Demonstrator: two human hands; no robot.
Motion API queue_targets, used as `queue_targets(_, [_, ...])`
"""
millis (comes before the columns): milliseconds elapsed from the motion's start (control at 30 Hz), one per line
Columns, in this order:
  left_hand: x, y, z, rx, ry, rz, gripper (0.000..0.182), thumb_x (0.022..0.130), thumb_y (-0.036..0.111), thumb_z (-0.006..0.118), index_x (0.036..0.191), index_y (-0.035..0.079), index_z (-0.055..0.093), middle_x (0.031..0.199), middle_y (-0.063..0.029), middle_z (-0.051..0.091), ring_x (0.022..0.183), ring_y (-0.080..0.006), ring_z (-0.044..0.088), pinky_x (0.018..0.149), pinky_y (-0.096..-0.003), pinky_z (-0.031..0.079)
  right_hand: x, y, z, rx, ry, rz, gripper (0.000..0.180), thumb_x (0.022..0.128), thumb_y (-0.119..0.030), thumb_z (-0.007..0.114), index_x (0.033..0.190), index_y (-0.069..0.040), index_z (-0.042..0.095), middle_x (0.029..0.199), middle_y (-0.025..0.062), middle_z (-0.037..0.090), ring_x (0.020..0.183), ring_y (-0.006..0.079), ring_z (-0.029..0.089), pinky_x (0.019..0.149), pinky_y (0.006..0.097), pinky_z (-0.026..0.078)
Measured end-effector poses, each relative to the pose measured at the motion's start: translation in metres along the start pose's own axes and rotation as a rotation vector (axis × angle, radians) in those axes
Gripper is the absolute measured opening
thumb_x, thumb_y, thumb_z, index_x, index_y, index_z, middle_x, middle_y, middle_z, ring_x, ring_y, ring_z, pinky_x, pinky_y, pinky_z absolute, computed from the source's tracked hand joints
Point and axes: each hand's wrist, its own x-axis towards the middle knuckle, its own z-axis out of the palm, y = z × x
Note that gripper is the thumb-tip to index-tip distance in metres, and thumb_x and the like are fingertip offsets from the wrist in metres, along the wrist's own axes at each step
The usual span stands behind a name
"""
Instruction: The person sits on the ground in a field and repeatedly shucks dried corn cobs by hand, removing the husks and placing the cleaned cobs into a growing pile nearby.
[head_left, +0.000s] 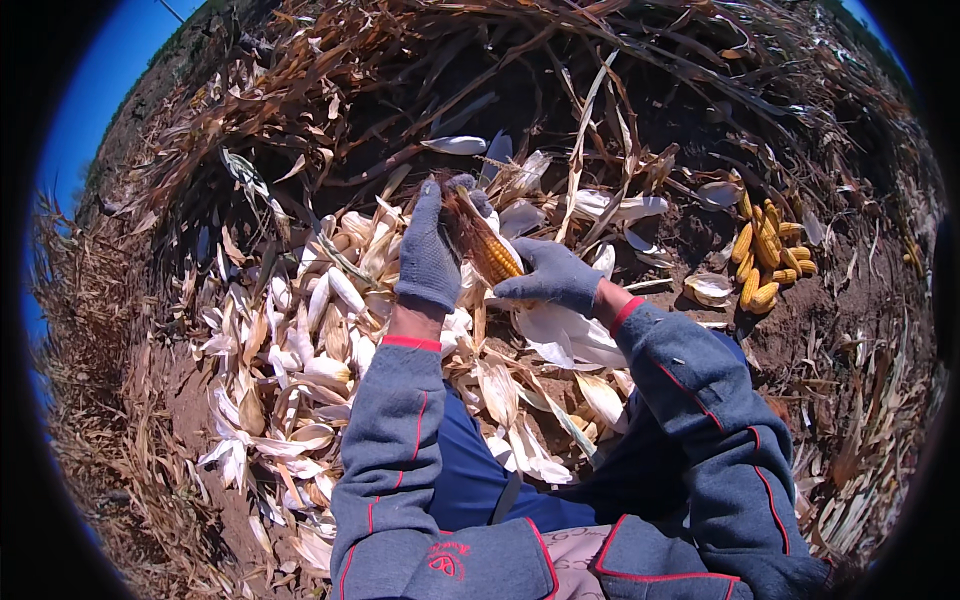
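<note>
Between my gloved hands is an ear of maize (497, 259), tilted, with yellow kernels bare along one side. Brown silk (466, 217) covers its upper end. My left hand (431, 247), in a grey knitted glove, grips the silk end. My right hand (551, 276), gloved alike, holds the lower end, thumb across the kernels. Pale husk leaves (566, 336) hang below the right hand, peeled back from the ear. The ear's far side is hidden by husk and fingers.
A heap of pale husks (322, 360) spreads to my left and between my legs. Several husked yellow ears (765, 244) lie piled on bare soil at the right. Dry maize stalks (450, 67) form a bank ahead. More dry stalks and leaves (97, 300) cover the ground at far left.
</note>
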Motion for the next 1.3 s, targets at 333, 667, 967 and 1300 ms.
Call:
queue_targets(333, [-0.013,-0.019,0.001,0.632,-0.134,-0.292,0.048,0.084,0.035,0.068,0.116,0.002,0.054,0.103,-0.006,0.061,0.09,-0.0129,0.06,0.079,-0.0261,0.048,-0.006,-0.017,0.0,0.332,0.014,0.057,0.053,0.075,-0.037,0.072,0.113,-0.003,0.058,0.099,0.0101,0.064,0.091,0.0157,0.059,0.083,0.0298,0.046])
queue_targets(667, [-0.01,-0.027,-0.01,1.184,-0.222,-0.062,0.062,0.074,0.045,0.071,0.11,-0.004,0.059,0.099,-0.0172,0.065,0.09,-0.0254,0.062,0.081,-0.0327,0.047,-0.005,-0.027,-0.066,-0.048,0.358,-0.016,0.061,0.071,-0.044,0.075,0.113,-0.001,0.06,0.098,0.0144,0.063,0.089,0.0214,0.062,0.079,0.0305,0.05])
queue_targets(967, [-0.013,-0.032,-0.002,1.557,-0.439,0.024,0.07,0.063,0.045,0.076,0.115,0.003,0.056,0.105,-0.0185,0.062,0.098,-0.0306,0.061,0.085,-0.0362,0.046,-0.007,-0.02,-0.064,0.102,0.247,0.084,0.024,0.083,-0.022,0.066,0.088,0.001,0.064,0.072,0.005,0.061,0.071,0.0128,0.062,0.068,0.0273,0.052])
queue_targets(1300, [-0.01,-0.038,-0.007,1.699,-0.339,0.366,0.06,0.065,0.028,0.079,0.116,0.011,0.054,0.107,-0.0132,0.06,0.099,-0.0312,0.059,0.085,-0.0372,0.047,-0.013,-0.039,-0.043,0.564,0.308,0.034,0.018,0.087,-0.015,0.062,0.094,0.001,0.062,0.078,0.0042,0.063,0.069,0.01,0.061,0.062,0.0236,0.051])
